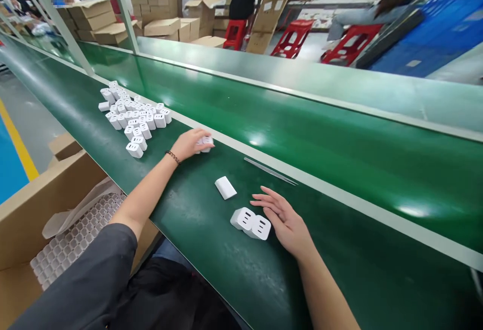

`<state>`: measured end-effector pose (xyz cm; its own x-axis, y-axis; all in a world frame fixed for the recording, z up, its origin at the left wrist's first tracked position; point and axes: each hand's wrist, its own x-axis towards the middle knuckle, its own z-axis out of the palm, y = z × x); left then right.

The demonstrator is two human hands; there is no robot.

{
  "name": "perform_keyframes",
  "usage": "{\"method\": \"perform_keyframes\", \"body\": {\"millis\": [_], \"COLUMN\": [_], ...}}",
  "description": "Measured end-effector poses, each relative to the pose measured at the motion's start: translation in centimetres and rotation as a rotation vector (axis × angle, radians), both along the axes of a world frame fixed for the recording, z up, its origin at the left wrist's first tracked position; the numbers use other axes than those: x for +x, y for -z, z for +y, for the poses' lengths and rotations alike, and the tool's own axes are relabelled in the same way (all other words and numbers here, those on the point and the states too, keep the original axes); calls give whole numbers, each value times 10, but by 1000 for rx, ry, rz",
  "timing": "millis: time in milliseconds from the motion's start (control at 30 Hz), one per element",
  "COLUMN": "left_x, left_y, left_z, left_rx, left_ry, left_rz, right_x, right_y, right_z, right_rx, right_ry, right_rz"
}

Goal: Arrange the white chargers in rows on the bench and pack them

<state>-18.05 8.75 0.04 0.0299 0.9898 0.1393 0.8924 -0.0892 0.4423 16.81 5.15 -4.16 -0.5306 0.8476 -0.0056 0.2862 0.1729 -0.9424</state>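
Observation:
My left hand (pixel 190 144) is closed around white charger blocks (pixel 206 142) near the pale strip; how many it covers I cannot tell. My right hand (pixel 285 219) hovers with fingers stretched, holding nothing. Close beside it, two white charger blocks (pixel 251 223) stand together, their port faces turned up. Between the hands another white charger block (pixel 225 187) lies on its side. Slim metal tweezers (pixel 269 171) rest along the strip, beyond my right hand. Farther left stands a cluster of several white charger blocks (pixel 136 113), mostly ports up.
A green conveyor belt (pixel 320 134) runs beyond the pale dividing strip (pixel 339 199). Below the worktop at left, an open cardboard box (pixel 22 219) holds a white compartment tray (pixel 81 229). Metal posts (pixel 126 15) rise at the back left. People, red stools (pixel 292 38) and stacked cartons are behind.

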Motion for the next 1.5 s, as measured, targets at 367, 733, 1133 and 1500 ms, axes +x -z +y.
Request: {"method": "perform_keyframes", "body": {"millis": [367,733,1133,1500], "left_x": [-82,91,91,92], "left_y": [-25,-31,-12,-2], "left_z": [-16,-49,-57,-58], "left_rx": [45,-462,-281,-272], "left_ry": [-161,138,616,625], "left_rz": [52,112,-360,-300], "right_x": [6,-17,-10,-14], "right_y": [-43,-51,-48,-48], "right_z": [-6,-29,-20,-29], "right_rx": [50,337,306,169], "right_ry": [-252,-246,-136,-111], "right_rz": [-121,-435,-389,-358]}}
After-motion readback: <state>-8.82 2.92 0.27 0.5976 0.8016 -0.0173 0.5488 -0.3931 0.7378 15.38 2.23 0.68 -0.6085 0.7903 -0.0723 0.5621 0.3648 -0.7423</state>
